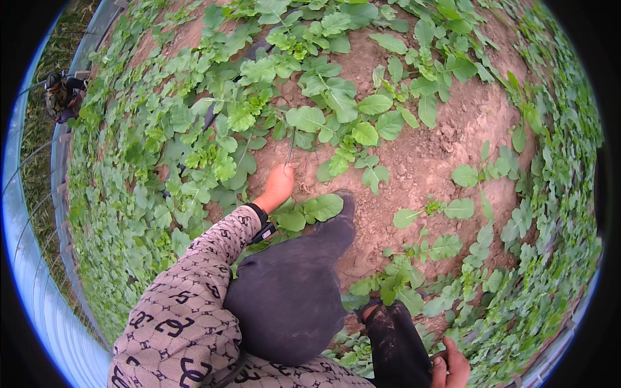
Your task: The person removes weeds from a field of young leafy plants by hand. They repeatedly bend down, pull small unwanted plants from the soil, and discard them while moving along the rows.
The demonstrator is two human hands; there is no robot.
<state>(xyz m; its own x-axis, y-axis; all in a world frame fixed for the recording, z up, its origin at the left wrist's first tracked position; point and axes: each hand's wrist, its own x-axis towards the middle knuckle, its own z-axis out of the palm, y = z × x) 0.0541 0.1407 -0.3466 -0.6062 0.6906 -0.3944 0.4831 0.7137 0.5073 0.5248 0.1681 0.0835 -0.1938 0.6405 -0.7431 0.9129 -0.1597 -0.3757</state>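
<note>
My left hand (pixel 277 185) is closed around a thin metal rod-like tool (pixel 291 144). The tool's far end passes under the lobed leaves of a green leafy plant (pixel 306 119), so its tip is hidden. Bare reddish soil (pixel 318 167) lies just right of this hand. A broad-leaved plant (pixel 322 207) grows between my wrist and my dark shoe (pixel 345 203). At the lower right, my right hand (pixel 451 363) is near my dark trouser leg (pixel 395 339), partly cut off by the picture's edge. Its fingers are bent, and whether anything is in them cannot be seen.
Dense rows of leafy plants (pixel 131 203) stand left, with more plants (pixel 558 184) right. A dark hose or strip (pixel 208 116) runs among the left plants. Beside the blue-white greenhouse sheeting (pixel 48 300), another person (pixel 60 97) crouches at the far left.
</note>
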